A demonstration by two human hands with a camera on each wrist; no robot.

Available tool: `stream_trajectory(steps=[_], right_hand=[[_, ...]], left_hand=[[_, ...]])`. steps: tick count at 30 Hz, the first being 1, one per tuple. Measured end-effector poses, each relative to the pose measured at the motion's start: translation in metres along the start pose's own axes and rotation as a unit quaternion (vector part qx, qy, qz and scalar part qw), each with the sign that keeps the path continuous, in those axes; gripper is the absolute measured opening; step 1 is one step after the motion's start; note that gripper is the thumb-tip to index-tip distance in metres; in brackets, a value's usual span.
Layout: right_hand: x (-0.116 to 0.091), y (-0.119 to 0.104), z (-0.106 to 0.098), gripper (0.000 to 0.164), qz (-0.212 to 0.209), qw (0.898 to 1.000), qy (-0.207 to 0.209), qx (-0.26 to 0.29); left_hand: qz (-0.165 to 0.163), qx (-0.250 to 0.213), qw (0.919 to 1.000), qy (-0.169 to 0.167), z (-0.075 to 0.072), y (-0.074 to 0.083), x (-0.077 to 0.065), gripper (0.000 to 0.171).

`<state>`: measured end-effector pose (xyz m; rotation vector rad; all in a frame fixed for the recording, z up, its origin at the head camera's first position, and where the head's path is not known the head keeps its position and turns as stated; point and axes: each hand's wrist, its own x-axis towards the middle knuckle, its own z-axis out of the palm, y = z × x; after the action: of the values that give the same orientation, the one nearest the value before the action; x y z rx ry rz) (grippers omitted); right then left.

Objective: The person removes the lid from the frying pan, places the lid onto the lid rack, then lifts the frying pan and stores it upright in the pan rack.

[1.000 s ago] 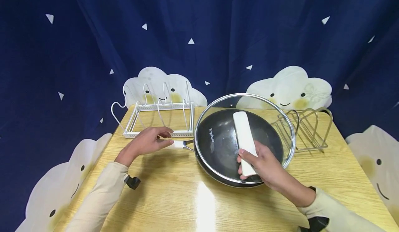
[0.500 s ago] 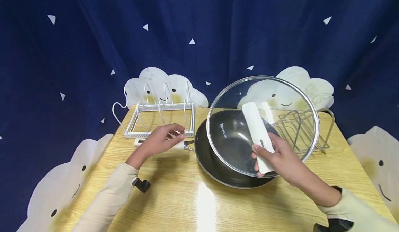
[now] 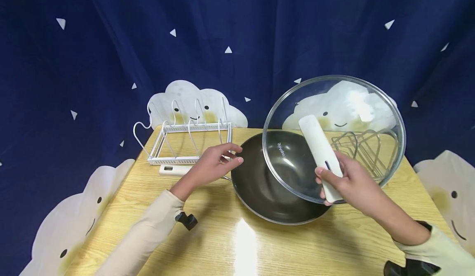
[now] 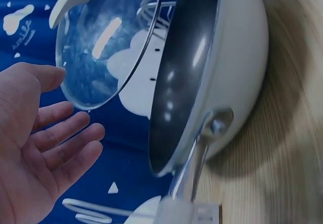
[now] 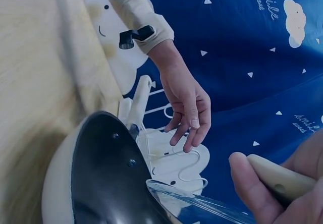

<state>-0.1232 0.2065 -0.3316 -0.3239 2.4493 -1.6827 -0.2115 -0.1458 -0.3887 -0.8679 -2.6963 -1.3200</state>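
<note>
A dark-lined frying pan (image 3: 256, 185) with a pale outer wall sits on the table, its white handle (image 3: 174, 170) pointing left. My right hand (image 3: 350, 181) grips the long white handle of a round glass lid (image 3: 375, 98). The lid is raised and tilted above the pan's right side, overlapping it in the head view. My left hand (image 3: 215, 164) hovers over the pan's handle near the left rim, fingers spread and loosely bent, holding nothing. In the left wrist view that hand (image 4: 45, 143) shows its palm, apart from both pan and lid.
A white wire rack (image 3: 174, 160) stands on the table (image 3: 208, 243) behind the left hand. At the right, a metal wire rack (image 3: 371, 148) shows through the lid's glass. A dark blue curtain (image 3: 208, 16) with white clouds hangs behind the table.
My right hand has lifted the lid off the pan, up and to the right. The left hand has moved right, from the far part of the pan's handle toward the rim.
</note>
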Motion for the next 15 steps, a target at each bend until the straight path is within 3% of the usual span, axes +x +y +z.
stream_trajectory(steps=[8,15], right_hand=[[-0.006,-0.005,-0.018,0.035,-0.01,0.995,0.022,-0.094],[-0.013,-0.013,-0.033,0.036,-0.02,0.977,0.048,-0.208]], left_hand=[[-0.004,-0.006,0.9999,0.011,0.019,0.008,0.021,0.036],[0.0,0.028,0.9996,0.0,0.032,0.013,0.036,0.042]])
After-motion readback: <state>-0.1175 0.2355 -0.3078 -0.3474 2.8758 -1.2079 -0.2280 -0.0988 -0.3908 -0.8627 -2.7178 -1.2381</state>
